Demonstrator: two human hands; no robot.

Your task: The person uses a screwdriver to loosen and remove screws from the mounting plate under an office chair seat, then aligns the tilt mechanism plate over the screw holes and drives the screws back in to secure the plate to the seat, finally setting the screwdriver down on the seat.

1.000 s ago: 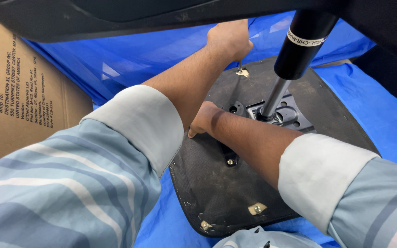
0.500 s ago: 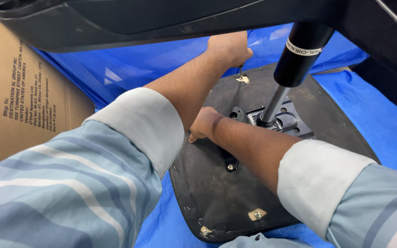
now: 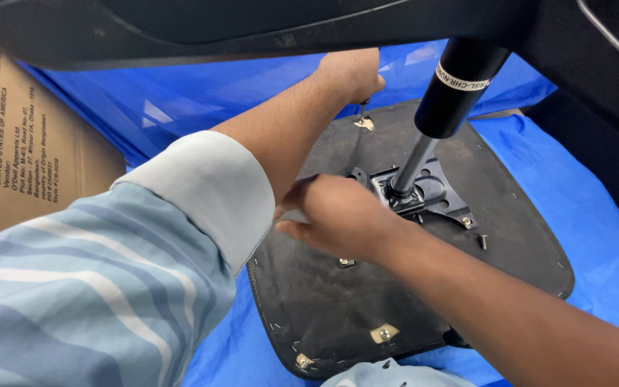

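Reaching far ahead, the left hand (image 3: 352,72) is closed tight around a thin metal tool (image 3: 362,111). The tool's tip points down at a small metal tab (image 3: 364,123) on the far edge of the black seat bottom (image 3: 324,308). The right hand (image 3: 334,215) sits nearer, curled loosely on the seat just beside the metal plate (image 3: 431,193) and its black pole (image 3: 453,79); I cannot tell if it holds anything. A loose screw (image 3: 483,241) lies by the plate. A blue sheet (image 3: 596,236) is under the seat, with a cardboard box (image 3: 23,136) on the left.
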